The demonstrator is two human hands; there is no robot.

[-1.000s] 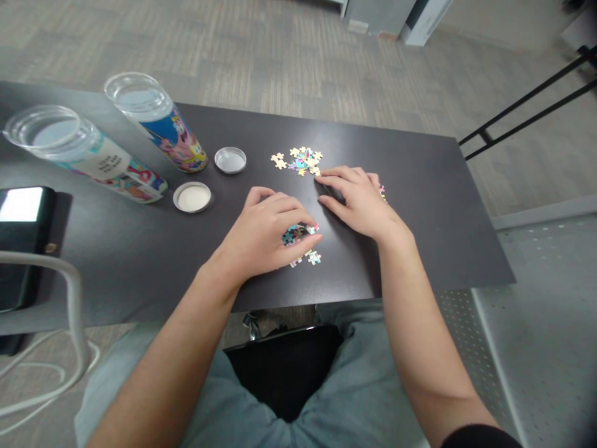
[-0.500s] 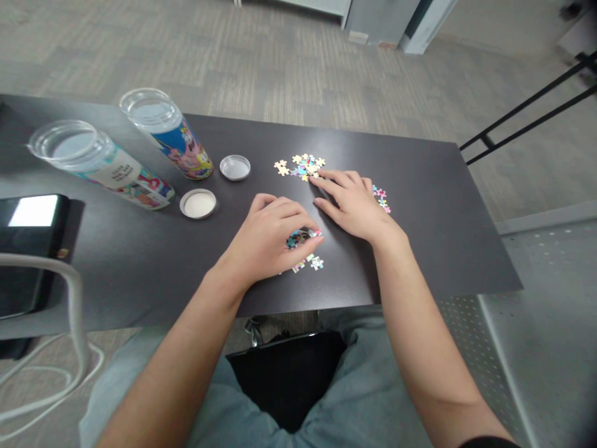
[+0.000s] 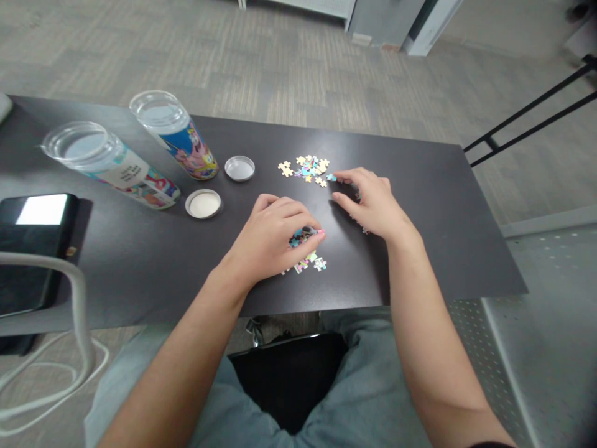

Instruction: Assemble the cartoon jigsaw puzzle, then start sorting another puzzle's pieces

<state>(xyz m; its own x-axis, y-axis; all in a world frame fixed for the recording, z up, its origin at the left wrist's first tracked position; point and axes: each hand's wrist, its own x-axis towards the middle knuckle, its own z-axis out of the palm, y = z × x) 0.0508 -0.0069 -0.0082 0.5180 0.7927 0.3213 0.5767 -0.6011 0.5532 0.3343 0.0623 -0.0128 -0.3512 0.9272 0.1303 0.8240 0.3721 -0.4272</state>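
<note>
My left hand (image 3: 280, 235) is curled over a small group of colourful jigsaw pieces (image 3: 304, 264). Between its thumb and fingertips a pink jigsaw piece (image 3: 321, 233) shows, largely hidden. My right hand (image 3: 369, 198) rests low over the table, thumb spread from the fingers. Its index fingertip touches a light blue jigsaw piece (image 3: 331, 177) at the right edge of a loose pile of jigsaw pieces (image 3: 308, 167), some with their plain backs up. More pieces lie partly covered beneath the right palm.
On the dark table (image 3: 443, 218), two clear-topped printed canisters, one blue (image 3: 193, 149) and one white (image 3: 135, 177), stand at the left beside two round lids (image 3: 239, 168). A black device (image 3: 35, 249) and a thick pale cable (image 3: 77, 298) are at the far left.
My right hand has drawn back to the right from the pile, with a blue piece now showing at its fingertip. The left hand stays almost where it was.
</note>
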